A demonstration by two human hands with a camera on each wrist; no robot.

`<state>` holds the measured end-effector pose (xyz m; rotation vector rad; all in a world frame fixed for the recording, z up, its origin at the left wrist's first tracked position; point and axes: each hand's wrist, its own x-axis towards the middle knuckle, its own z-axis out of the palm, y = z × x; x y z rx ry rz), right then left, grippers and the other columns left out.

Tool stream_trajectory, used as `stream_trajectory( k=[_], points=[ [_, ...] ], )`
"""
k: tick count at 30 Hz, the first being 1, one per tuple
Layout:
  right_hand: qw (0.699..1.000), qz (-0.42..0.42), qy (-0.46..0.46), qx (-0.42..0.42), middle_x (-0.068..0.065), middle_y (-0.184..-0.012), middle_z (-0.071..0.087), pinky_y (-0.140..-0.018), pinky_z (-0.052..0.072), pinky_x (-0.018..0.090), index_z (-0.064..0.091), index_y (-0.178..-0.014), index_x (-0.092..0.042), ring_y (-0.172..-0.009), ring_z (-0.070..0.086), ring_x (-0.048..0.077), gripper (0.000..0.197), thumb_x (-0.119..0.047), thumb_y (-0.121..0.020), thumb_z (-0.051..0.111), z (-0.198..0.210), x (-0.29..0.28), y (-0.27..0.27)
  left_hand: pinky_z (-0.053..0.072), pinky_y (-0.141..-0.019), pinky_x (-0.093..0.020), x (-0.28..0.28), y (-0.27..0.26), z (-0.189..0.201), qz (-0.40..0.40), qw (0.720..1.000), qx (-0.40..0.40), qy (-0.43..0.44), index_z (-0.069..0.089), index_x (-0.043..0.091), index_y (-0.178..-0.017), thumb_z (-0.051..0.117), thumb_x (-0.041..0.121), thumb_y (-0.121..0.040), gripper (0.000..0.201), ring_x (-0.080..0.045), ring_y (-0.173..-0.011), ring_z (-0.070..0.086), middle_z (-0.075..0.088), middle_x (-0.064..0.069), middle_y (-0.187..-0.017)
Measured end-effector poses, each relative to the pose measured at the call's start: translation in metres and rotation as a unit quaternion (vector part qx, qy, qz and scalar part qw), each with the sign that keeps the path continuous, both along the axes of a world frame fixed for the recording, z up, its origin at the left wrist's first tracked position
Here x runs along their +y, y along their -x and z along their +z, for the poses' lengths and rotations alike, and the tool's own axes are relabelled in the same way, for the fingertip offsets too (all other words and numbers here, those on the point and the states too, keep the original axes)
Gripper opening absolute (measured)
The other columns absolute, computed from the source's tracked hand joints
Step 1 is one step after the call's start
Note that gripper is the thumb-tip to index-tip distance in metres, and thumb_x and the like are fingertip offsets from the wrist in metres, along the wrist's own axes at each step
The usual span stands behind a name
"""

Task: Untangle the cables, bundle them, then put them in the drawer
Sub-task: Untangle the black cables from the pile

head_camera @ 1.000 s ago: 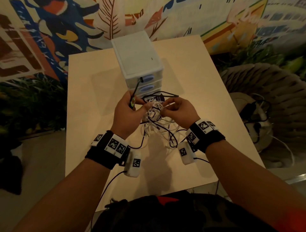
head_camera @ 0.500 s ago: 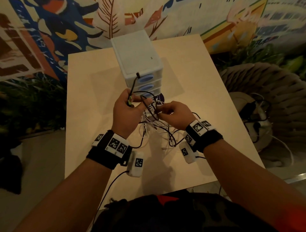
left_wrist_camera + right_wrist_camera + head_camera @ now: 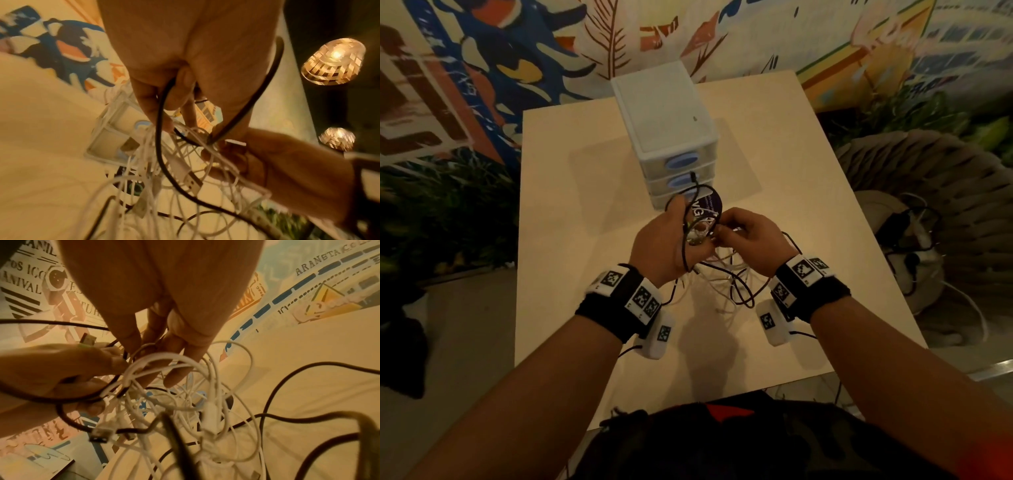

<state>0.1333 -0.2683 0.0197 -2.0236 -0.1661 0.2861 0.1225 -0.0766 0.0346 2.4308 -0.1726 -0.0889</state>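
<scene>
A tangle of white cables (image 3: 722, 274) and a black cable (image 3: 743, 296) hangs between my hands above the table (image 3: 571, 240). My left hand (image 3: 690, 228) grips the black cable (image 3: 159, 129), which loops over its knuckles, its plug end (image 3: 692, 175) pointing toward the drawers. The fingers of my right hand (image 3: 719, 229) pinch white cable loops (image 3: 164, 361) at the knot. Loose strands and a USB plug (image 3: 193, 182) dangle below. The white three-drawer unit (image 3: 667, 116) stands just beyond the hands, with all drawers closed.
A dark purple disc (image 3: 708, 205) lies at the foot of the drawer unit. A woven chair (image 3: 935, 212) with more cords on it stands right of the table. The painted wall (image 3: 482, 68) is behind, and the table's near edge is by my body.
Both hands have shifted slightly right and forward with the tangle. The black cable's free end swung from upper left to over the drawer fronts, forming a loop above my left hand.
</scene>
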Motion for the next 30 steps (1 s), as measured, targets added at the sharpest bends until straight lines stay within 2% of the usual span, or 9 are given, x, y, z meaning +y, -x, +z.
stream_trajectory(
  k=[6,11,15,20,22,24,26,28,30],
  points=[
    [1.000,-0.022,0.019,-0.002,-0.005,-0.093,0.071,-0.080,0.060,0.049,0.059,-0.089,-0.035,-0.083,0.073,0.016,0.006,-0.037,-0.095,0.060,-0.004,0.004,0.007,0.039,-0.055,-0.030,0.000,0.008,0.002,-0.031,0.994,-0.042,-0.097,0.039,0.025,-0.107,0.073,0.054,-0.081,0.053,-0.028,-0.072,0.065,0.059,0.010,-0.081],
    [0.992,-0.038,0.091,-0.082,0.001,-0.097,0.058,-0.077,0.046,0.025,0.069,-0.098,-0.018,-0.082,0.057,0.010,0.010,-0.027,-0.095,0.067,-0.009,-0.005,0.011,0.044,-0.060,-0.034,0.010,0.011,-0.003,-0.109,0.988,-0.046,-0.096,0.043,0.019,-0.126,0.075,0.047,-0.084,0.059,-0.034,-0.086,0.068,0.071,-0.005,-0.104],
    [0.989,-0.046,0.117,-0.080,-0.006,-0.088,0.066,-0.071,0.042,0.025,0.066,-0.096,-0.022,-0.079,0.058,0.010,0.011,-0.032,-0.096,0.063,-0.003,-0.008,0.013,0.047,-0.064,-0.037,0.013,0.011,-0.006,-0.112,0.993,-0.022,-0.041,0.049,0.017,-0.121,0.077,0.041,-0.086,0.051,-0.034,-0.088,0.066,0.071,-0.004,-0.105],
    [0.985,-0.044,0.119,-0.113,-0.009,-0.087,0.069,-0.075,0.046,0.028,0.067,-0.096,-0.023,-0.082,0.060,0.010,0.011,-0.034,-0.096,0.065,0.003,-0.010,0.013,0.046,-0.069,-0.031,0.020,0.015,-0.007,-0.092,0.995,0.015,0.047,0.049,0.031,-0.119,0.079,0.043,-0.085,0.047,-0.012,-0.084,0.064,0.065,0.020,-0.091],
    [0.979,-0.024,0.131,-0.157,-0.010,-0.088,0.067,-0.077,0.042,0.028,0.069,-0.099,-0.022,-0.084,0.057,0.011,0.012,-0.033,-0.096,0.065,0.007,-0.008,0.015,0.049,-0.071,-0.029,0.022,0.016,-0.004,-0.096,0.992,0.023,0.081,0.048,0.036,-0.121,0.080,0.040,-0.085,0.048,-0.004,-0.081,0.063,0.067,0.019,-0.094],
    [0.970,-0.019,0.144,-0.197,-0.011,-0.087,0.065,-0.077,0.040,0.028,0.069,-0.100,-0.023,-0.084,0.055,0.012,0.011,-0.032,-0.097,0.064,0.011,-0.007,0.014,0.047,-0.068,-0.017,0.024,0.017,-0.001,-0.087,0.985,0.048,0.143,0.049,0.032,-0.122,0.082,0.025,-0.085,0.050,0.007,-0.070,0.060,0.069,0.011,-0.094],
    [0.966,-0.033,0.152,-0.206,-0.012,-0.085,0.063,-0.075,0.039,0.027,0.068,-0.100,-0.022,-0.082,0.054,0.012,0.013,-0.033,-0.099,0.062,0.014,-0.006,0.012,0.047,-0.067,-0.011,0.024,0.018,0.001,-0.068,0.973,0.079,0.205,0.052,0.026,-0.122,0.082,0.011,-0.084,0.051,0.006,-0.066,0.061,0.067,0.004,-0.092],
    [0.965,-0.051,0.152,-0.206,-0.014,-0.082,0.059,-0.072,0.037,0.026,0.067,-0.101,-0.020,-0.078,0.053,0.011,0.014,-0.032,-0.099,0.061,0.017,-0.005,0.011,0.051,-0.067,-0.016,0.025,0.019,0.001,-0.066,0.964,0.098,0.237,0.055,0.026,-0.120,0.085,0.012,-0.081,0.051,0.001,-0.068,0.063,0.066,0.001,-0.092],
    [0.964,-0.056,0.152,-0.213,-0.015,-0.082,0.058,-0.071,0.037,0.025,0.067,-0.101,-0.019,-0.077,0.054,0.011,0.012,-0.030,-0.099,0.061,0.020,-0.003,0.011,0.051,-0.068,-0.018,0.024,0.021,0.002,-0.066,0.964,0.093,0.239,0.056,0.038,-0.112,0.087,0.024,-0.077,0.049,-0.001,-0.070,0.064,0.067,0.003,-0.091]
  ],
)
